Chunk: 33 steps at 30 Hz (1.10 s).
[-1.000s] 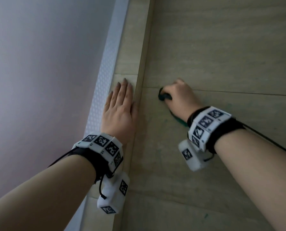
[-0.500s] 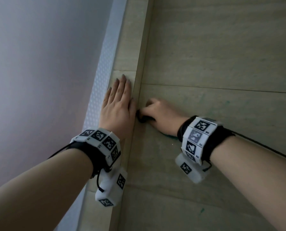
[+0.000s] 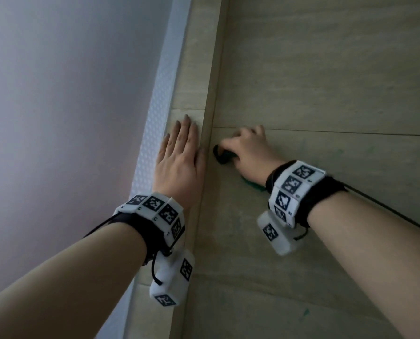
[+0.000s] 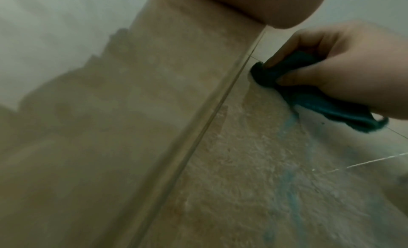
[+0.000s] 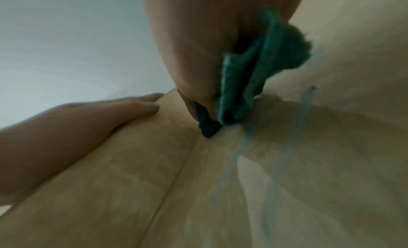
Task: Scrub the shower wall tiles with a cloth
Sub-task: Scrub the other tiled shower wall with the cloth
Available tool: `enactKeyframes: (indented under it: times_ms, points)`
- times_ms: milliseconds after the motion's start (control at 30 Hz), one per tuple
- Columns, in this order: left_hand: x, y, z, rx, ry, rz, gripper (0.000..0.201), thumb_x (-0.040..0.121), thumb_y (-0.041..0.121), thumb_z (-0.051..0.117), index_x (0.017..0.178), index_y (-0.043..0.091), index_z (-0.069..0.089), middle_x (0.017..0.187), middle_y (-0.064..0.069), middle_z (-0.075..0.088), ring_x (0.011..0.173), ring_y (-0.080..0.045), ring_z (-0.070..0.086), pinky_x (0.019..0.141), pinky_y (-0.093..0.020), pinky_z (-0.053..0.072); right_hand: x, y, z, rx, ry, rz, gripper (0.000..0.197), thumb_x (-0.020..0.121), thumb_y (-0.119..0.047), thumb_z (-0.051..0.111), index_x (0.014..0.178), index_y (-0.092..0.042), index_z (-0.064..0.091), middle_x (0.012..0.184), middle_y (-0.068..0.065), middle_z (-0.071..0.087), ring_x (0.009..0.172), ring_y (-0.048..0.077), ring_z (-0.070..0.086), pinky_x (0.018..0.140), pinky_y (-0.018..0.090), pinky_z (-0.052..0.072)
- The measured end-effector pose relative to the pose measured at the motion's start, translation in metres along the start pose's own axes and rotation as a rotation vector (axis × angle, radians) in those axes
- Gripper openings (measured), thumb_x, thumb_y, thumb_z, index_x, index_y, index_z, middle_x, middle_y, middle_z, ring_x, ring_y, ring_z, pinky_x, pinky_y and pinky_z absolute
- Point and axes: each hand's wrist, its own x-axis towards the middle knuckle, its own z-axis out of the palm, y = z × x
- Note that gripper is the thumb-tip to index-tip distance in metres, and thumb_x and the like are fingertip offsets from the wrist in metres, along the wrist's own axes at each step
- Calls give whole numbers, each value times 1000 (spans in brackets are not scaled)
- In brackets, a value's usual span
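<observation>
Two tiled faces meet at one corner edge. The broad wall tiles [image 3: 326, 81] fill your right side; the narrow tiled return [image 3: 194, 77] runs up the left of that edge. One horizontal grout line [image 3: 350, 133] crosses the broad face level with your right knuckles. One white dimpled trim strip [image 3: 155, 118] borders the narrow return on its left, with a plain pale wall [image 3: 57, 94] beyond it.

Two hands are in view, each wearing one marker-covered wrist band. Your left hand [image 3: 179, 155] lies flat on the narrow return, fingers straight and together, holding nothing. Your right hand [image 3: 248, 152] has its fingers curled around one dark teal cloth [image 4: 309, 94] and presses it against the broad face, just beside the corner edge and just below the grout line. A wad of the cloth protrudes past the fingertips toward the corner; a second fold trails under the wrist.

Several blue-green streaks [image 5: 240, 150] mark the tile below the cloth; motion blur in the wrist views makes an exact count unreliable.
</observation>
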Motion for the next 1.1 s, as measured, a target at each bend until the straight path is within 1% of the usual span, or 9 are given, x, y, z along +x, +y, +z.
enactKeyframes:
  times_ms: [200,267,367,467,567,667,867,933,1100]
  points:
    - [-1,2,-2,-8,-5,-6,59,98,36,18,153,16,11,160,2,3,143,-4,-8,115,-17,-13,-42,-23,17,-181,-154,-422,43,90,2,40,119,-24,58,114,-1,63,108,24,39,83,33,18]
    - [-1,2,-2,-13,3,-2,59,98,35,19,153,15,13,160,2,5,142,-3,-7,114,-16,-14,-40,-22,11,-225,-131,-467,41,90,1,40,117,-24,58,112,-3,65,108,22,41,87,34,19]
    - [-1,2,-2,-1,3,4,59,98,37,17,153,16,11,160,2,3,142,-3,-8,112,-15,-16,-24,-9,-7,-209,-56,-237,45,89,3,40,120,-24,58,117,4,59,112,26,38,95,37,22]
    - [-1,2,-2,4,3,-4,58,99,39,15,153,17,10,160,3,3,142,-3,-9,113,-16,-16,-10,21,-23,-100,163,133,38,88,-3,48,116,-25,62,112,12,58,110,31,40,92,38,26]
    - [-1,2,-2,-3,3,-7,58,98,39,14,153,17,10,160,3,2,142,-3,-10,113,-16,-16,-3,25,-24,-34,261,301,33,85,-4,53,111,-22,64,104,15,60,107,30,44,92,37,25]
    - [-2,2,-2,-12,0,-10,59,99,39,15,153,16,12,160,2,5,141,-3,-8,115,-19,-12,-11,4,-19,10,191,280,34,87,-2,49,114,-19,63,114,17,53,110,30,39,92,37,28]
    - [-1,2,0,11,8,0,65,95,43,8,152,13,15,160,-1,9,142,-5,-5,116,-20,-11,-30,-24,-20,-241,-53,-154,35,88,0,43,115,-18,58,114,7,60,113,26,39,95,36,24]
    - [0,2,0,17,9,-1,62,97,40,11,152,13,15,160,-2,8,141,-5,-6,115,-19,-13,-21,-15,-29,-250,-13,-98,32,91,-3,43,113,-19,60,111,7,61,113,26,41,100,39,24]
    - [-1,4,-2,13,-8,-13,59,98,38,13,153,15,11,161,1,4,141,-3,-10,114,-18,-15,-18,39,-35,-210,233,301,20,90,-11,51,104,-16,64,102,13,66,109,33,48,94,43,31]
